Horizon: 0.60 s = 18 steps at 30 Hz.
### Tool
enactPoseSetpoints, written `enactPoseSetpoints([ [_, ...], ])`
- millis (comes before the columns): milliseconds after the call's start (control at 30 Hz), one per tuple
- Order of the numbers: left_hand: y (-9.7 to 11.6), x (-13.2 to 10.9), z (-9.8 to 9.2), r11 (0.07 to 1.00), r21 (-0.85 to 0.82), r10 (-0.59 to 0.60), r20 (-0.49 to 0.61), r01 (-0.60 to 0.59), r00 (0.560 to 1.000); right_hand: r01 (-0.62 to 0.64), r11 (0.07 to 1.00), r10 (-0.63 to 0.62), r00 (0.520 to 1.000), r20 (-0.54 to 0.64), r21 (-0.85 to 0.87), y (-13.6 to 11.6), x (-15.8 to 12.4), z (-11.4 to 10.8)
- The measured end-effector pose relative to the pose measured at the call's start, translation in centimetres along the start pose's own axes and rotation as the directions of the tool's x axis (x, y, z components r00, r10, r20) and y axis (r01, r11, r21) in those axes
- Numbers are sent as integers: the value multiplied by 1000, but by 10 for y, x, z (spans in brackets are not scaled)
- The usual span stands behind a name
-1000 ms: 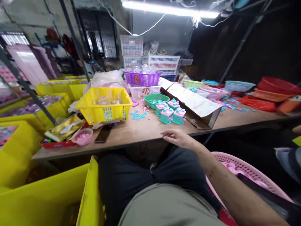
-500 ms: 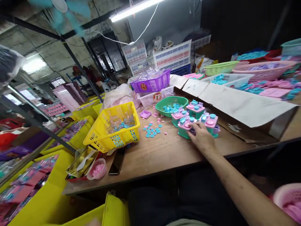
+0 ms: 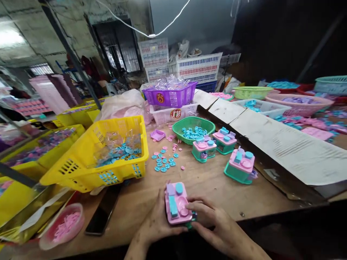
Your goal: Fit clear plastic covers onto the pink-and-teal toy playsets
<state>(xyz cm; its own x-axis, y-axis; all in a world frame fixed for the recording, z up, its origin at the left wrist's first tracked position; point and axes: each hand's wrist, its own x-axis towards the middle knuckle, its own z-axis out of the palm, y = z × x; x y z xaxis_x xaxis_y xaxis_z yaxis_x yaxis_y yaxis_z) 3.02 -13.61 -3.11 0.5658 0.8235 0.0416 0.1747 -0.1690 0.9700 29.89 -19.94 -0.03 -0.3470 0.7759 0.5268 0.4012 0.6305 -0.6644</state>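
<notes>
Both hands are clamped on one piece: the left hand cups the left flank of the pink-topped toy kitchen unit, thumb riding up its side, and the right hand closes on the near right corner, fingers curled over the rim where a sliver of green base peeks out. The unit sits right at the near edge of the table, dead centre between the two wrists. It's lifted or resting, hard to call from this angle. Its long axis runs straight away from the body, leaning a touch left at the far end, with the round blue knob out at the far tip and the pink dish down by the right fingers. So the top face is up and open, neither palm covering it. Straight beyond, a shade left, lies the scatter of blue discs, nearer the left hand. Off to the far right stand three more units, on the right hand's side. The green basket of blue parts waits farther back, well apart from both.
</notes>
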Motion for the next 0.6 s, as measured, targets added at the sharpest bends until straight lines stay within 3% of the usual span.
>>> enactPoseSetpoints([
  [133,5,-10,-26,998,60,-16,-50,19,999,38,999,-35,996,-77,35,10,27,-11],
  [233,12,-6,-39,999,-28,-21,-48,19,999,30,999,-36,987,-160,-40,20,54,-10],
  [433,0,-1,-35,995,-96,4,-102,-13,995,10,999,-15,993,-113,-47,30,111,-14],
  [500,-1,-1,-34,993,-119,9,-102,-22,995,-68,997,64,990,-128,-29,38,144,-27],
  [600,-1,-1,-35,988,-148,30,-79,-42,996,-178,982,166,975,-149,-70,61,222,-44],
])
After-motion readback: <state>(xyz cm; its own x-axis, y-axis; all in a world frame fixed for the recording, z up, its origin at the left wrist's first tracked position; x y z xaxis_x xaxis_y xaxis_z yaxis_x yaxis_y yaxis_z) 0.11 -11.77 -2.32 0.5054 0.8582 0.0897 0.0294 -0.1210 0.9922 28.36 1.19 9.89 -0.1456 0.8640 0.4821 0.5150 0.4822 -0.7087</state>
